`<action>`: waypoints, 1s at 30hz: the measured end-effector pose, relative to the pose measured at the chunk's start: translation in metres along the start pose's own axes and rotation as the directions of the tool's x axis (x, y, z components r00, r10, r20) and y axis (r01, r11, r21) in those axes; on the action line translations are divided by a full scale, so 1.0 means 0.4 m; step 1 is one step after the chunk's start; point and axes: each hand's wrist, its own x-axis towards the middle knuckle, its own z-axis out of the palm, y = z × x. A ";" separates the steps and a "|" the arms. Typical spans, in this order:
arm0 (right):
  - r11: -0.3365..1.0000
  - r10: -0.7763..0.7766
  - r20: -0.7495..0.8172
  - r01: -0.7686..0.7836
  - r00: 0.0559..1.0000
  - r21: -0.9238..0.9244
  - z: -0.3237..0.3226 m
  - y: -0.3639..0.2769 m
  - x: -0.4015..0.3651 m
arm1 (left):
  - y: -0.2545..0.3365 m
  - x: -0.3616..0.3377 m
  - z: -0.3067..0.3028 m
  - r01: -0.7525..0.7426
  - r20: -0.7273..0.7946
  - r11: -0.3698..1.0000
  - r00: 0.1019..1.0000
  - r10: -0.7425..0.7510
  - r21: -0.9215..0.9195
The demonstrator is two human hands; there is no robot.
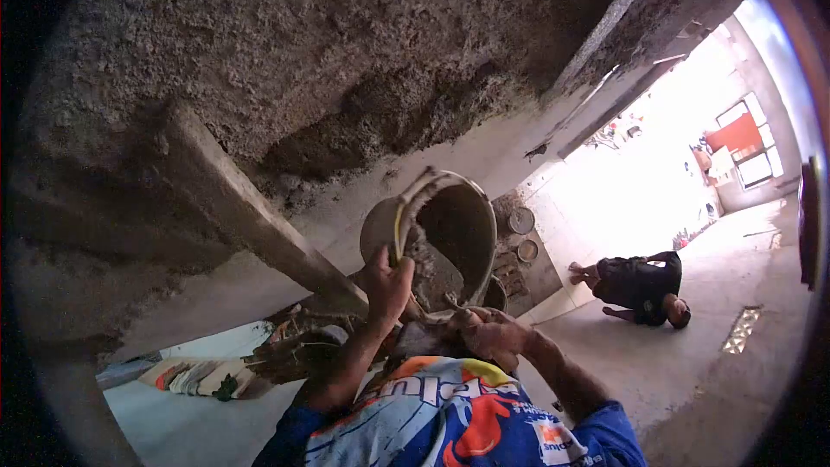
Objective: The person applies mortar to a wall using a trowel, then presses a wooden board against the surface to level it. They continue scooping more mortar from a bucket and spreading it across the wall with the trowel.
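One wooden beam [251,216] ran slantwise through the left half of the frame, from the upper left down toward the centre, and above it a rough grey wall [259,35] filled the whole upper left. Below the beam, at the lower left, a striped sack [194,376] lay on pale floor.

Just left of centre the left hand [387,281] reached up from a blue sleeve, its fingers clamped over the near rim of a bucket [471,225], beside a yellowish band that followed that rim. The bucket sat at the centre of the frame, tilted so that its mouth faced the camera, with wet grey mortar [432,272] lying in its lower part.

Right of that, the right hand [491,330] met the bucket's lower edge with its fingers curled together; I could not tell whether they gripped the rim or something small against it. A blue and orange shirt [441,419] filled the bottom centre beneath both hands.

Beyond the bucket two round lids [521,221] lay on the ground. Further right another person [635,285] in dark clothes crouched on the grey floor [692,363], well apart from the bucket. Bright daylight and a red panel [735,134] took the upper right.
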 end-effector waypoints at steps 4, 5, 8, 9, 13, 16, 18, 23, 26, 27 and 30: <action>0.853 -0.180 -0.175 0.242 0.968 0.462 0.070 -0.047 -0.017 | -0.096 0.017 -0.002 0.068 -0.118 0.995 0.991 -0.060 0.066; 0.781 -0.125 -0.388 0.332 0.913 0.529 0.096 -0.066 -0.033 | -0.097 0.020 -0.008 0.046 -0.100 0.995 0.994 -0.037 0.088; 0.802 -0.315 -0.498 0.507 0.808 0.316 0.110 -0.171 -0.131 | -0.135 0.021 -0.004 0.080 -0.082 0.997 0.993 -0.081 -0.010; 0.765 -0.427 -0.612 0.626 0.666 0.147 0.108 -0.187 -0.145 | -0.149 0.015 -0.002 0.089 -0.071 0.996 0.993 -0.090 -0.011; 0.540 -0.492 -0.857 0.826 0.156 -0.160 0.094 -0.252 -0.177 | -0.249 0.002 -0.010 -0.111 -0.068 0.980 0.990 0.123 0.164; 0.494 -0.442 -0.866 0.742 -0.234 -0.453 0.093 -0.340 -0.146 | -0.287 -0.009 -0.012 -0.004 -0.010 0.972 1.000 0.007 0.234; 0.420 -0.341 -0.809 0.692 -0.479 -0.587 -0.003 -0.352 -0.009 | -0.311 -0.011 -0.016 -0.004 0.003 0.976 1.000 0.003 0.216; 0.607 -0.792 -0.608 0.199 0.062 -0.770 -0.079 -0.301 0.352 | -0.294 -0.006 0.011 -0.013 0.059 0.977 0.998 0.001 0.211; 0.619 -0.778 -0.449 0.658 0.440 -0.429 0.260 -0.252 0.235 | -0.300 -0.028 0.011 -0.082 0.086 0.993 0.993 0.075 0.087; 0.608 -0.778 -0.420 0.729 0.467 -0.316 0.315 -0.208 0.206 | -0.237 -0.025 0.011 -0.052 0.183 0.960 0.983 0.001 0.274; 0.797 -0.603 -0.291 0.579 0.743 -0.171 0.279 -0.165 0.038 | -0.155 -0.032 0.018 0.020 0.205 0.960 0.975 -0.080 0.279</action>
